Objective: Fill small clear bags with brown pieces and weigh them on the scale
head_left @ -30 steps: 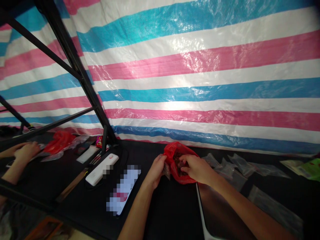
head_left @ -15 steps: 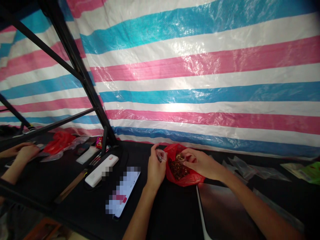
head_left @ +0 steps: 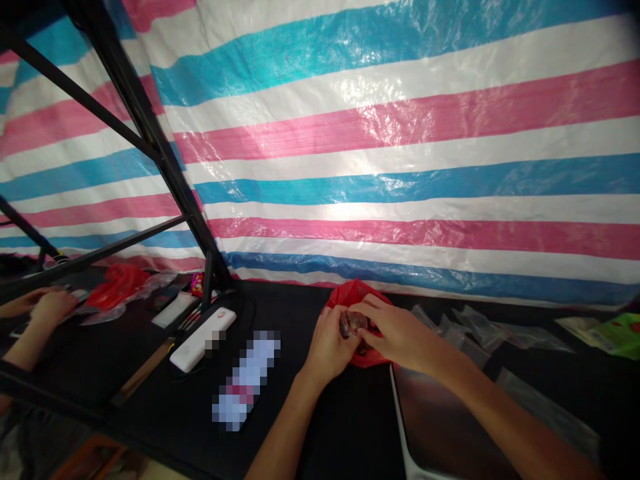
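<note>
A red plastic bag (head_left: pixel 350 291) lies open on the black table, with small dark brown bits inside, now mostly covered by my hands. My left hand (head_left: pixel 329 350) is closed around a small clear plastic bag (head_left: pixel 351 323) held over the red bag's opening. Brownish contents or the bits behind show through the clear plastic; I cannot tell which. My right hand (head_left: pixel 403 333) comes in from the right, its thumb and fingers pinched at the clear bag's mouth. Whatever sits between those fingertips is hidden.
A phone (head_left: pixel 247 380) and a white oblong device (head_left: pixel 203 340) lie left. A dark flat device (head_left: pixel 450 420) sits under my right forearm. Clear bags (head_left: pixel 483 327) and a green packet (head_left: pixel 623 337) lie right. Beyond a black metal frame (head_left: pixel 173 180) are another person's hands (head_left: pixel 53 307).
My right hand has moved left from the bits in the red bag to the clear bag. My left hand has shifted right, over the red bag, bringing both hands together.
</note>
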Action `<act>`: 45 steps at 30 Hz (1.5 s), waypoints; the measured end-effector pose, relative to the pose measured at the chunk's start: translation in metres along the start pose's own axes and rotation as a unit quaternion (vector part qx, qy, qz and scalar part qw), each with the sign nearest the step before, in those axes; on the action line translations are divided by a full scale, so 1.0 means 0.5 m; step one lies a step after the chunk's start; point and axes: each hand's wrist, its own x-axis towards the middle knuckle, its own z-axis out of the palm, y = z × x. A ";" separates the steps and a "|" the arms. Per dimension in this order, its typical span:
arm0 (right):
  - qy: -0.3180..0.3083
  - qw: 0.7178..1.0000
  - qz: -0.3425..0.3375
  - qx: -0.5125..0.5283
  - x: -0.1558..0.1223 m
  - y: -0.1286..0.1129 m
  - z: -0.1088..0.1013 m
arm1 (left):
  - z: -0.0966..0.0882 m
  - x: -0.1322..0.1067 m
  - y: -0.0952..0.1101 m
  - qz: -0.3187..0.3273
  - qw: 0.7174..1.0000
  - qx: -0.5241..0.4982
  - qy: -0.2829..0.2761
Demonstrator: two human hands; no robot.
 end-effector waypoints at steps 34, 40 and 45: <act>-0.078 0.994 0.035 -0.061 -0.009 0.031 0.015 | -0.043 0.005 -0.018 -0.197 0.980 0.015 0.034; -0.101 0.989 0.061 -0.083 -0.010 0.030 0.037 | -0.034 -0.012 -0.034 -0.273 0.935 -0.125 -0.186; -0.095 0.992 0.044 -0.072 -0.001 0.032 0.061 | -0.015 -0.008 -0.025 -0.248 0.934 -0.217 -0.137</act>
